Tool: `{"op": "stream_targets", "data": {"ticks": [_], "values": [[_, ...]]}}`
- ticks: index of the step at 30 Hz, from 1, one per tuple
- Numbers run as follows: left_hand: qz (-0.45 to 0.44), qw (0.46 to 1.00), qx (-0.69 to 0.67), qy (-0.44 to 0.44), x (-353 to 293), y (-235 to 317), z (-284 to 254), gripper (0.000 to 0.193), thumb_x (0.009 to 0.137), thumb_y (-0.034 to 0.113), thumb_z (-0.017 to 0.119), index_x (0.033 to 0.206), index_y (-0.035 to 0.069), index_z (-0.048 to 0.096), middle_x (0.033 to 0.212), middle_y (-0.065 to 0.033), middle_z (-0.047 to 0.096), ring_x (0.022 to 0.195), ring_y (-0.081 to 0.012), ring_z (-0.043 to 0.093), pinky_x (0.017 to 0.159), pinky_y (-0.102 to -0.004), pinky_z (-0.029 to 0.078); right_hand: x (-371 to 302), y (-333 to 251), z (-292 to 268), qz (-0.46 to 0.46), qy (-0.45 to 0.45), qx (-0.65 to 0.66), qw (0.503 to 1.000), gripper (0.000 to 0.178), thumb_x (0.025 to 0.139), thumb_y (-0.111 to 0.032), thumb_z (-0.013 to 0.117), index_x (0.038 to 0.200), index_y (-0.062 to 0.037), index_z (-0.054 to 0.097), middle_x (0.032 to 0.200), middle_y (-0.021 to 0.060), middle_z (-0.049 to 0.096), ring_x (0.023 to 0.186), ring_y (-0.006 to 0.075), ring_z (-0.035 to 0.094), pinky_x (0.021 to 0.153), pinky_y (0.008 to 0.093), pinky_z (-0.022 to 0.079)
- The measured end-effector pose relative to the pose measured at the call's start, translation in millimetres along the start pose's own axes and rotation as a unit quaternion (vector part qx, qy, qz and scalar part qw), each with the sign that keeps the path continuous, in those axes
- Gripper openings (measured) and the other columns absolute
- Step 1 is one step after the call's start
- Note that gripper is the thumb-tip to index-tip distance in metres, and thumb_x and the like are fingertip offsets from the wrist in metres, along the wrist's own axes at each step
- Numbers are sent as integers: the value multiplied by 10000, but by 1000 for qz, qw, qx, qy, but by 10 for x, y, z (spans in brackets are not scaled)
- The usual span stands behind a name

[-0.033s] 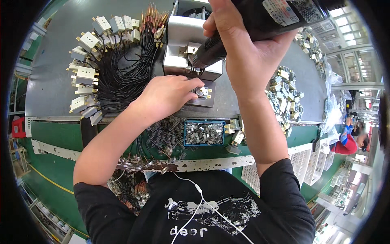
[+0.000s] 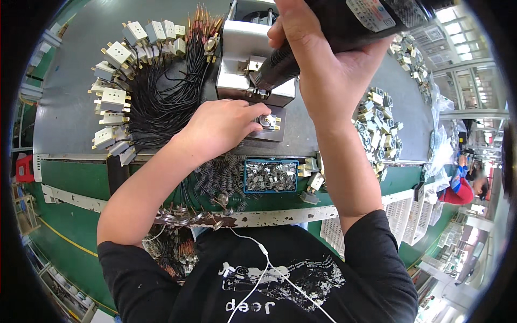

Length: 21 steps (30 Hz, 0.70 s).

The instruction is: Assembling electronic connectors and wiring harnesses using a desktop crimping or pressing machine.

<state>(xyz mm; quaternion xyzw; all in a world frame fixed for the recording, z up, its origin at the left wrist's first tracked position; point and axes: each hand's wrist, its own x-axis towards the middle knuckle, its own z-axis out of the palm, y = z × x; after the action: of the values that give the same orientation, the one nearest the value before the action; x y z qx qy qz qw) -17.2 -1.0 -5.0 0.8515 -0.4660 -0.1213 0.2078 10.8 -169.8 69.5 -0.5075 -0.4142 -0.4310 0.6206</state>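
Observation:
My right hand [image 2: 334, 70] is wrapped round a black electric screwdriver [image 2: 280, 67]. Its nose points down and left at a metal fixture block [image 2: 231, 86], where a small cream part with metal terminals [image 2: 253, 63] sits. Just in front of the block, my left hand [image 2: 221, 126] pinches a small part with a round metal face and brass tabs [image 2: 267, 122] on a low metal plate [image 2: 264, 133]. The screwdriver's bit is hidden by its nose and the fixture.
Cream blocks on black wires [image 2: 114, 99] fan out at the left. More blocks [image 2: 377, 126] are heaped at the right. A blue tray [image 2: 271, 192] of small metal clips stands in front, beside coiled springs [image 2: 223, 175]. A person in red [image 2: 458, 191] is far right.

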Motion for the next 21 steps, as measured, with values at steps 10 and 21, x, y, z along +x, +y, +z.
{"op": "stream_targets", "data": {"ticks": [10,21], "values": [[21,998,41,38,-36,-24,62,348,962,314,666,1290,197,655,953,-77,694,964,-284,698,781,-423,573,148,-360,388,257,130,-99,953,676,850,68,760,1394,0,363,1235,155,632,997,171,682,827,316,588],[18,999,-11,44,-79,-76,79,324,966,314,666,1264,187,652,961,-83,703,927,-306,701,766,-430,571,158,-945,210,433,143,-205,866,73,888,23,741,918,8,676,755,41,668,622,118,633,568,250,506]]}}
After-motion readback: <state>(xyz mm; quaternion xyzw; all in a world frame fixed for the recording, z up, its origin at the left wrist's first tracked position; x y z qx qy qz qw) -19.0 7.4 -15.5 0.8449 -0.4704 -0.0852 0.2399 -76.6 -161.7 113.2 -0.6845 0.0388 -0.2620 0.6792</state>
